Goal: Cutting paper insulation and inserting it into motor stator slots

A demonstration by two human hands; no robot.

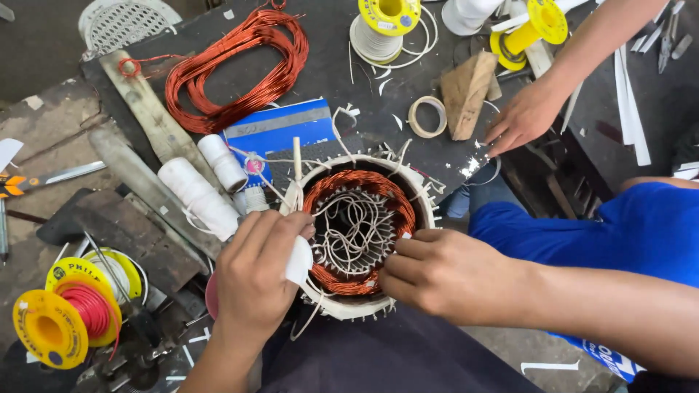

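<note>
**Both hands at the motor ring**

Now, down on the dark workbench (408, 109) sits the big piece: a round motor ring (362, 236), its pale slotted rim facing up, so the copper winding (397, 204) inside and the tangle of white cords (353, 233) in its hollow middle are open to the fingers. It rests just in front of the person, between both wrists. The left hand (256, 273) is curled shut, pinching a white paper strip (298, 260) against the ring's near-left edge. The right hand (444, 275) comes in from the other side, fingers closed, tips pressed to the winding at the inner rim; what it pinches, if anything, I cannot tell.

Across the bench, a second person's hand (526, 116) rests spread and empty, fingertips touching the top near a tape roll (427, 116).

A loose coil of copper wire (233, 69) lies up left, well apart. White thread rolls (200, 193) lean just beside the ring. Yellow spools: one carrying red wire (69, 316) low left, one carrying white cord (386, 25) at the top.
</note>
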